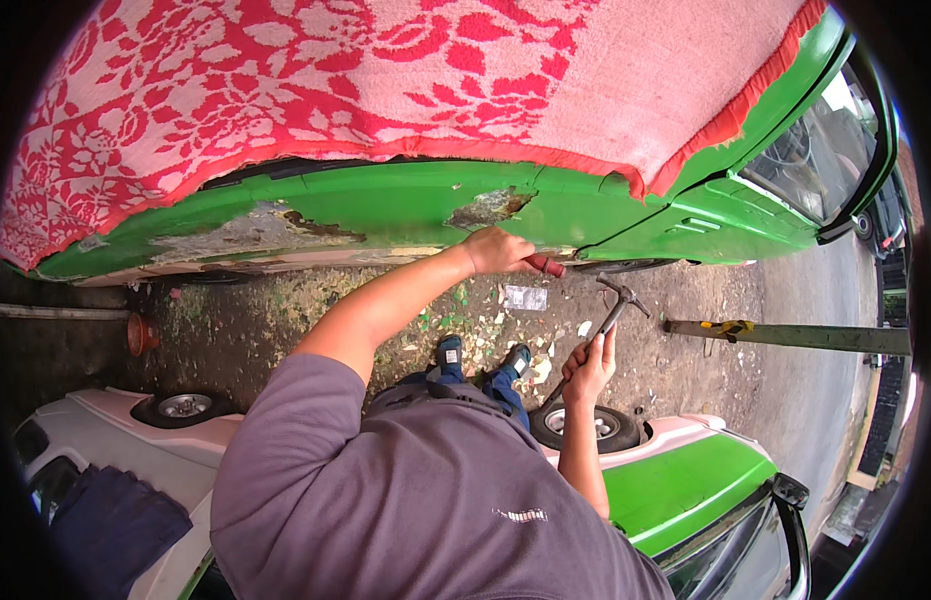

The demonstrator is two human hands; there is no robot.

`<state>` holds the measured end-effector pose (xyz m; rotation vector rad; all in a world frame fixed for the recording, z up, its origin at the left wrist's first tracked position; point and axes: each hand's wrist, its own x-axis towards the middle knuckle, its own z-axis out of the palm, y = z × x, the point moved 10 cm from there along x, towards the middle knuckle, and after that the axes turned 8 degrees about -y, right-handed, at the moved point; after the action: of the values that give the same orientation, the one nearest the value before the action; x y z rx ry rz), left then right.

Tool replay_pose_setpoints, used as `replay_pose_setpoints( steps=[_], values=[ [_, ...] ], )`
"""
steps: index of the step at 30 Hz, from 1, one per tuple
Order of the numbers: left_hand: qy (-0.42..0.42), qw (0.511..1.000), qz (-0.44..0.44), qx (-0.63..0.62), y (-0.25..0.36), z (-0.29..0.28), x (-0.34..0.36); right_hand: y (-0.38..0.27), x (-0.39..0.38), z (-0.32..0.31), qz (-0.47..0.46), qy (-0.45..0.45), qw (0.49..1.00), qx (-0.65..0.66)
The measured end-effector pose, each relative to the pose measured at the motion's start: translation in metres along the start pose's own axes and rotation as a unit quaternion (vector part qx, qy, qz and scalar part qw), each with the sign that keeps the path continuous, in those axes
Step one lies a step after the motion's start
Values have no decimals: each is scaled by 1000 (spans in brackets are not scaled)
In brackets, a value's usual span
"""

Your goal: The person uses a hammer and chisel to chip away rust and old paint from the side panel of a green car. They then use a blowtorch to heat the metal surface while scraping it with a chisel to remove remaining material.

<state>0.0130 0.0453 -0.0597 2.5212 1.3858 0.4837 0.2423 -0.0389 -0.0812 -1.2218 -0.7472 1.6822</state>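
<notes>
My left hand (pixel 496 250) is wrapped round a red-handled tool (pixel 546 265) at the lower edge of a green car body (pixel 606 222); the tool's working end is hard to make out. Peeled, rusty patches (pixel 491 208) mark the panel above and left of that hand. My right hand (pixel 590 368) grips a metal hammer (pixel 622 298), raised to the right of and below the red handle, its head apart from that tool. A pink-and-red patterned blanket (pixel 316 80) covers the top of the car.
A second car, green, pink and grey (pixel 686 475), stands behind me, dark cloth (pixel 116 520) on it. A post (pixel 806 334) is at right, a road (pixel 816 400) beyond. A terracotta pot (pixel 143 334) sits at left. Paint flakes and a clear sheet (pixel 526 297) lie on the ground.
</notes>
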Motion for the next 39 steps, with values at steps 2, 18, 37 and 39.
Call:
replay_pose_setpoints(
  steps=[2, 18, 37, 39],
  values=[
    [10, 1000, 14, -1, 0, 0, 0, 16, 13, 13, 9, -58, 996, -69],
    [23, 999, -2, -26, -4, -15, -15, -18, 1, 27, -12, -57, 998, -19],
    [508, 776, -70, -368, -26, -238, -176, -54, -13, 68, 1, -132, 987, -92],
    [517, 763, -32, -387, -32, -256, -191, -55, -16, 84, 1, -144, 985, -93]
  ],
)
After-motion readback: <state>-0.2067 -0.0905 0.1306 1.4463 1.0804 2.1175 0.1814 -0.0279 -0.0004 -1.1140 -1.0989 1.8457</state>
